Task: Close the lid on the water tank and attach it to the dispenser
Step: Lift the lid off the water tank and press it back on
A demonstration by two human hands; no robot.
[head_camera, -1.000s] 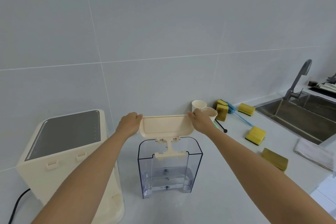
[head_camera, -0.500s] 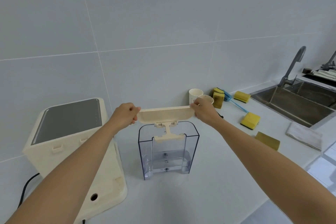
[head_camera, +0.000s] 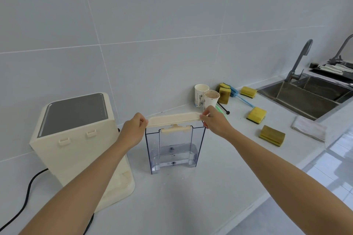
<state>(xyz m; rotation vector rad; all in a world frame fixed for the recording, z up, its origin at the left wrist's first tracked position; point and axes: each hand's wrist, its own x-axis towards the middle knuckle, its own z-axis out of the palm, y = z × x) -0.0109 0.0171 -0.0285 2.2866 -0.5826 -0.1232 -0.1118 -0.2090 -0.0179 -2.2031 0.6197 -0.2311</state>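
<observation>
A: Status?
B: Both hands on the cream lid (head_camera: 172, 118). Left hand (head_camera: 133, 131) pinches its left end, right hand (head_camera: 214, 121) pinches the right end, each grip clamped on the lid edge.
A: Lid shut?
B: Nearly. It lies almost flat over the clear water tank (head_camera: 172, 149), hinge at the front. Can't tell if it's seated.
A: Tank location?
B: Upright on the tabletop (head_camera: 172, 196), just beside the cream dispenser (head_camera: 76, 139), not attached.
A: Left to do?
B: Probably press the lid down, then mount the tank onto the dispenser.
</observation>
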